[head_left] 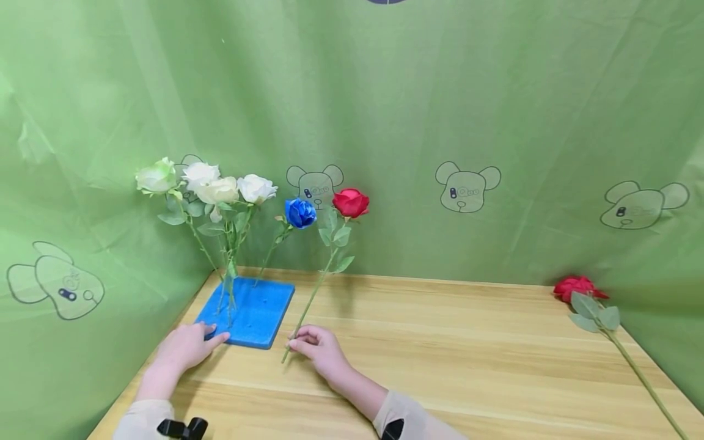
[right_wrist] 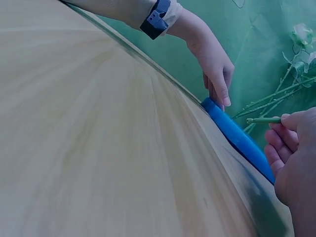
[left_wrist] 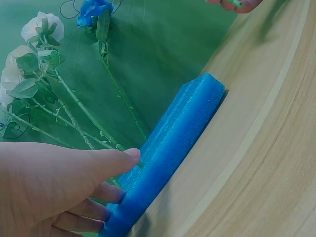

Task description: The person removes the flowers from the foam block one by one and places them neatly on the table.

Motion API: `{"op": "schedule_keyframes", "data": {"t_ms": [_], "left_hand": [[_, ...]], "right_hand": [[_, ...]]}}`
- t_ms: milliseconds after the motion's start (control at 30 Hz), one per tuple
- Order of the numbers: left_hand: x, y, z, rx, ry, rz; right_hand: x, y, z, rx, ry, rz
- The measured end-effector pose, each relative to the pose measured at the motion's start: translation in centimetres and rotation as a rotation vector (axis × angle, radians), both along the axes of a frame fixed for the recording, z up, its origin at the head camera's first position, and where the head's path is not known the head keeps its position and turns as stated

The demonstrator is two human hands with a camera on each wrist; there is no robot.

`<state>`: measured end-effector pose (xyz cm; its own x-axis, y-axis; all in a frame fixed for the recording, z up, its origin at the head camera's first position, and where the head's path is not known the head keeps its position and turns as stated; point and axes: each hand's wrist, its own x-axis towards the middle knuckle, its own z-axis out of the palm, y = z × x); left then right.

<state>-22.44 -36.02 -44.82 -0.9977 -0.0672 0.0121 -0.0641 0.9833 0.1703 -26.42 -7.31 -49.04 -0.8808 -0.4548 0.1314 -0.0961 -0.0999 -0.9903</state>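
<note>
My left hand [head_left: 186, 347] holds the near-left corner of a flat blue foam board [head_left: 263, 313], thumb on the front edge and fingers at the left side. Upright from the board rise several white and pale green roses [head_left: 256, 189] and one blue rose [head_left: 300, 213]. To the right of the board, my right hand [head_left: 323, 353] pinches the stem of a red rose [head_left: 351, 203] near its lower end, between thumb and fingers. That rose leans right, its bloom at the top. In the right wrist view the cut stem end [right_wrist: 261, 120] juts past the fingertips, apart from the board.
A second red rose [head_left: 577, 289] lies on the wooden table [head_left: 440, 342] at the far right, its stem running toward the near right corner. Green cloth [head_left: 407, 110] printed with bear heads hangs behind and on both sides of the table.
</note>
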Motion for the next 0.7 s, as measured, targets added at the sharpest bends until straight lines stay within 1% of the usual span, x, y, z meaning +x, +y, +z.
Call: {"op": "schedule_keyframes", "data": {"t_ms": [133,333,533,700], "left_hand": [[0.0,0.0,-0.1,-0.002,0.003,-0.002],[0.0,0.0,0.0,0.004,-0.013,0.004],[0.0,0.0,0.1,0.006,-0.017,0.008],[0.0,0.0,0.1,0.003,-0.015,0.007]], "right_hand": [[0.1,0.8,0.1,0.009,0.006,0.003],[0.1,2.4,0.4,0.03,-0.003,0.008],[0.0,4.2,0.5,0.059,-0.003,0.009],[-0.1,5.8,0.6,0.06,-0.017,0.01]]}}
